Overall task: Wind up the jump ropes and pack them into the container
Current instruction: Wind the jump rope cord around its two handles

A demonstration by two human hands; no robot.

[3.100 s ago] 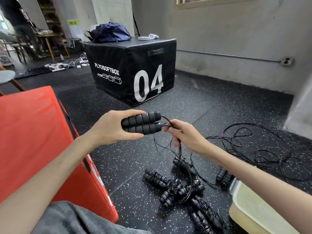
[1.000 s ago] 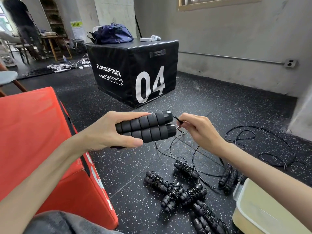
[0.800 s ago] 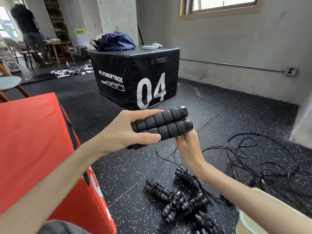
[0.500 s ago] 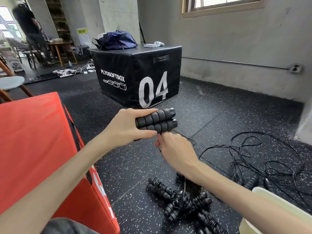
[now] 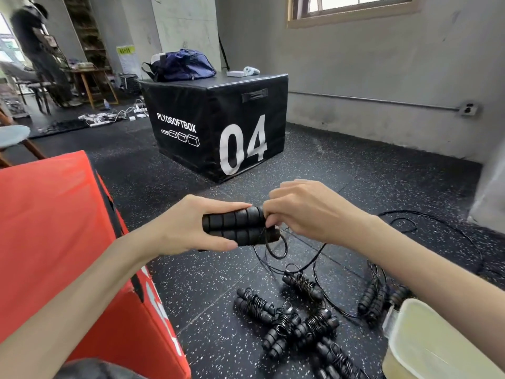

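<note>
Left hand (image 5: pixel 185 228) is wrapped around two black handles (image 5: pixel 235 227) held side by side, right hand (image 5: pixel 306 212) pinching the thin cord (image 5: pixel 276 246) at their end. Wound ropes (image 5: pixel 289 321) sit on the floor beside the pale container (image 5: pixel 426 340).

Bare forearms, no sleeves; grey garment (image 5: pixel 93 370) below.

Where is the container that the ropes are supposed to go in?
The pale container sits on the floor at the lower right of the head view, just right of the pile of wound jump ropes, under the person's right forearm.
</note>
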